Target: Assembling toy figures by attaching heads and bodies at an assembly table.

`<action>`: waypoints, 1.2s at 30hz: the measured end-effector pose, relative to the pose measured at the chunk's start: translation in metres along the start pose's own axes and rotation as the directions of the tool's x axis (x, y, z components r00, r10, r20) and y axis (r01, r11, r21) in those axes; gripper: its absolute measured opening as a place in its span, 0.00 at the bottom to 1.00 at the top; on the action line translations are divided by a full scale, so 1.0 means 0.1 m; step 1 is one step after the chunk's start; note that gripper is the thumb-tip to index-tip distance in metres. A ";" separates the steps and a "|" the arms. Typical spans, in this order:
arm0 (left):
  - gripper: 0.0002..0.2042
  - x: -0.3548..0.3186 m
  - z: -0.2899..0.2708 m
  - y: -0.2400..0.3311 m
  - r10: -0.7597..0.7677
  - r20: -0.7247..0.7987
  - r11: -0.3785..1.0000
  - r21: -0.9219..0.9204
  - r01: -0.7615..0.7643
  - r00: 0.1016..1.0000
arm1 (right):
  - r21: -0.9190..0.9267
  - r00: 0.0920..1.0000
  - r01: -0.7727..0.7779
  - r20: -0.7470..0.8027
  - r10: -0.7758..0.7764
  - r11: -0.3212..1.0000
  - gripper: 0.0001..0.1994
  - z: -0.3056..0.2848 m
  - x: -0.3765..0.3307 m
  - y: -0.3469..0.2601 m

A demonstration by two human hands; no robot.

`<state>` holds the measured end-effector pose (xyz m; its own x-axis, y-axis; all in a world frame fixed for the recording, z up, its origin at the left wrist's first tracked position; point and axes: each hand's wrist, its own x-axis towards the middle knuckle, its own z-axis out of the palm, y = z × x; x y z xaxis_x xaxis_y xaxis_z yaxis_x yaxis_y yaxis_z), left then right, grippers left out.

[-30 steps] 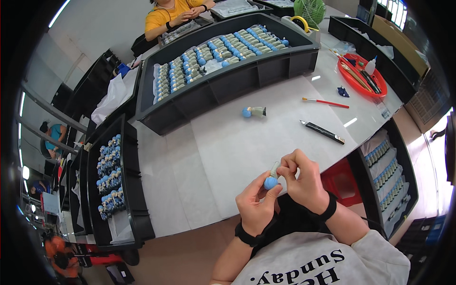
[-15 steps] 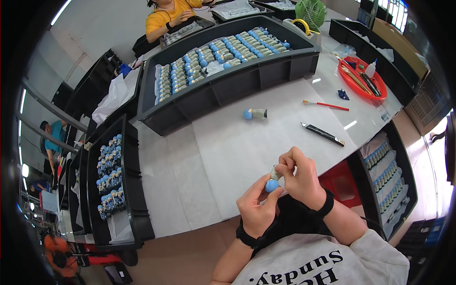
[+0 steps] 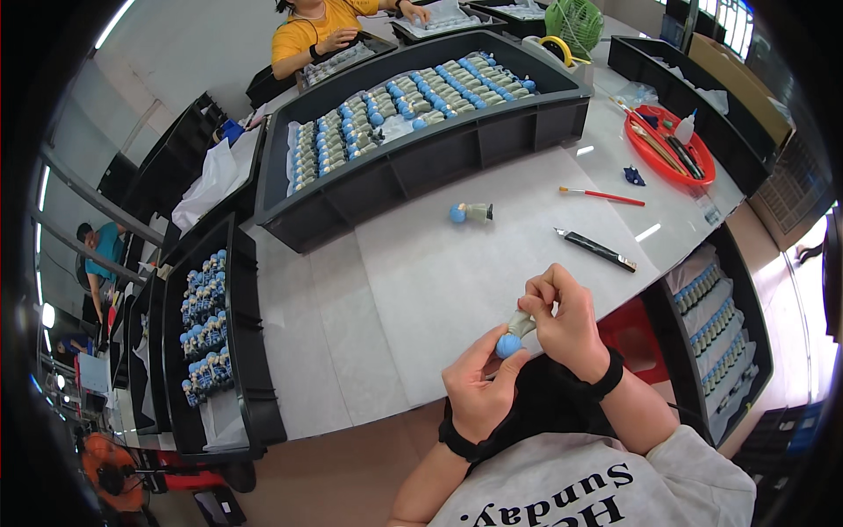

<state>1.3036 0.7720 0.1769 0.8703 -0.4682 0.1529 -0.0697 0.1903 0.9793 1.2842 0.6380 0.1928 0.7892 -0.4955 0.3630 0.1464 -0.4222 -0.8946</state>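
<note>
Between my two hands, above the table's front edge, is a small figurine with a round blue head and a pale grey-green body. My left hand pinches it by the head between thumb and fingers. The fingers of my right hand close on the body's far end and hide part of it. A second figurine of the same kind lies on its side on the white paper. To its right rest a black-handled craft knife and a thin red paintbrush.
A large dark crate holding rows of figurines stands behind the paper. Another black crate with blue figurines is at left, and one at right. A red tray holds tools and a bottle. A co-worker sits beyond.
My right hand has shifted slightly up and right along the figurine, showing more of its body. The co-worker's other hand now reaches into a tray at the back.
</note>
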 end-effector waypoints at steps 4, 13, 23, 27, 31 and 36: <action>0.16 0.05 0.03 -0.03 0.042 0.006 0.996 0.085 -0.042 0.999 | 0.047 0.992 -0.063 -0.106 0.068 0.997 0.13 -0.05 0.07 0.01; 0.15 0.07 0.08 -0.05 0.043 -0.053 0.999 -0.016 -0.044 0.998 | 0.020 1.000 -0.011 0.003 0.011 1.000 0.12 -0.01 -0.01 -0.02; 0.16 0.10 0.03 -0.09 -0.035 -0.048 0.999 -0.018 0.034 0.998 | -0.003 1.000 0.008 0.024 -0.008 1.000 0.11 0.03 0.02 0.05; 0.16 0.10 0.02 -0.05 -0.010 -0.060 0.999 0.039 0.012 0.998 | -0.025 1.000 -0.005 0.005 0.005 1.000 0.13 0.05 0.04 0.03; 0.16 0.09 0.03 0.00 0.035 -0.039 0.999 0.006 -0.035 0.999 | 0.032 1.000 0.000 -0.002 0.000 0.999 0.14 0.03 -0.01 -0.05; 0.16 0.09 0.00 0.01 -0.011 -0.032 0.999 0.042 0.012 0.999 | -0.013 1.000 0.014 0.020 -0.014 1.000 0.15 0.08 0.03 -0.03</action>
<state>1.3116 0.7679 0.1797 0.8860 -0.4425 0.1382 -0.0796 0.1483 0.9857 1.2907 0.6435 0.1946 0.7990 -0.4738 0.3702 0.1501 -0.4390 -0.8859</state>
